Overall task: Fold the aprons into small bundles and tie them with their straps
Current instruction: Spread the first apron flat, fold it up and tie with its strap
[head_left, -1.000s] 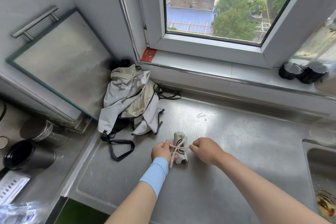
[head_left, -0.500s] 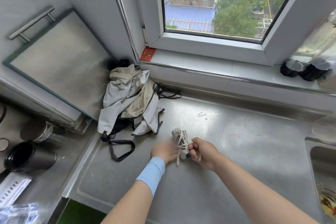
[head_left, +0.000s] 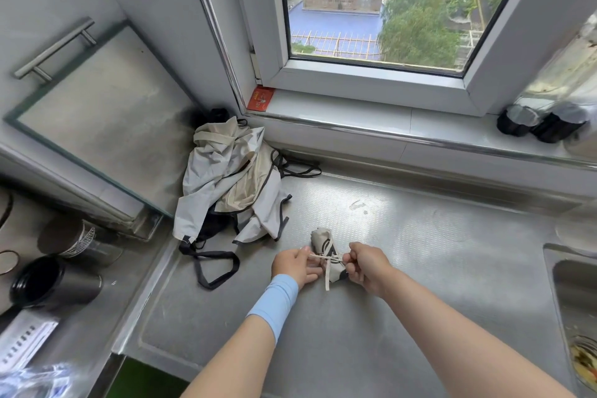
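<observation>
A small rolled apron bundle (head_left: 323,244), grey-beige with dark trim, lies on the steel counter (head_left: 420,268) between my hands. Its thin cream strap (head_left: 327,258) crosses the roll and one loose end hangs toward me. My left hand (head_left: 295,265), with a light blue wristband, pinches the strap on the bundle's left side. My right hand (head_left: 366,265) pinches the strap on the right, fingers curled. A heap of unfolded aprons (head_left: 232,184), grey and beige with black straps, lies in the counter's back left corner.
A sink (head_left: 578,300) opens at the right edge. Two dark jars (head_left: 539,121) stand on the window sill. Metal cups (head_left: 55,281) sit on the lower surface at left, below a glass-fronted panel with a bar handle (head_left: 55,48).
The hands came together at the bundle and have drawn apart again with the strap stretched between them. The bundle has tilted, its far end pointing left.
</observation>
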Motion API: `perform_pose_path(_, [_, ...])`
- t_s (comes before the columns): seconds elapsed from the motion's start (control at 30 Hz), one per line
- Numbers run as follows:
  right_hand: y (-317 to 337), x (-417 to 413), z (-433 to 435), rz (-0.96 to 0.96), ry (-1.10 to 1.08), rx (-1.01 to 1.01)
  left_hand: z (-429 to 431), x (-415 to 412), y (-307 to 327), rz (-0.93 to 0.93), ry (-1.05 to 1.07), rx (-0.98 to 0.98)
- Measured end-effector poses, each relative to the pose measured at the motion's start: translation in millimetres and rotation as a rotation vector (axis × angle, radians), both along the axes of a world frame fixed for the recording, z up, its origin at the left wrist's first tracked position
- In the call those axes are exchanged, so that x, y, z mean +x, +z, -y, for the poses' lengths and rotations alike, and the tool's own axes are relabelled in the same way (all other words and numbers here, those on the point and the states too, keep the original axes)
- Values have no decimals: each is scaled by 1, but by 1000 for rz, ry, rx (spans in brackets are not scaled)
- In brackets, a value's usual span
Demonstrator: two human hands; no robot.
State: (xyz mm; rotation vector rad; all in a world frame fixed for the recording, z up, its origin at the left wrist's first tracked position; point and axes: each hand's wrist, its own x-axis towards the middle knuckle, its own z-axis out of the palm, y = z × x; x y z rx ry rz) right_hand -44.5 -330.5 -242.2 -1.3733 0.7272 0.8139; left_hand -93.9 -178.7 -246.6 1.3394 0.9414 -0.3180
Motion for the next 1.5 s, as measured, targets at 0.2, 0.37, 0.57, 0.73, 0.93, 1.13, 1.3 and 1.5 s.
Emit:
perform_pose_path(0.2, [28, 17, 13, 560, 634, -887, 7, 8, 18, 7, -109, 7])
perform_pose_path(0.37, [31, 30, 17, 1174, 1217, -976, 17, 3, 22, 42, -330, 124])
perform_pose_path(0.57, [17, 30, 15, 1238, 1571, -1078, 28, 0, 37, 82, -583, 346])
perform_pose_path(0.73, [2, 20, 19, 1219, 1503, -1028, 24, -1, 40, 90, -886, 646])
perform_pose_path(0.93, [14, 13, 5, 986, 1221, -654, 1, -3, 42, 143, -984, 852])
perform_pose_path(1.13, [63, 23, -50, 1081, 1114, -676, -62, 8, 84, 322, -882, 866])
perform_pose_path(1.3, [129, 33, -113, 955, 881, -397, -132, 24, 143, 414, -788, 891])
perform_pose_path(1.5, [223, 50, -195, 1152, 564, -292, -208, 53, 231, 555, -663, 837])
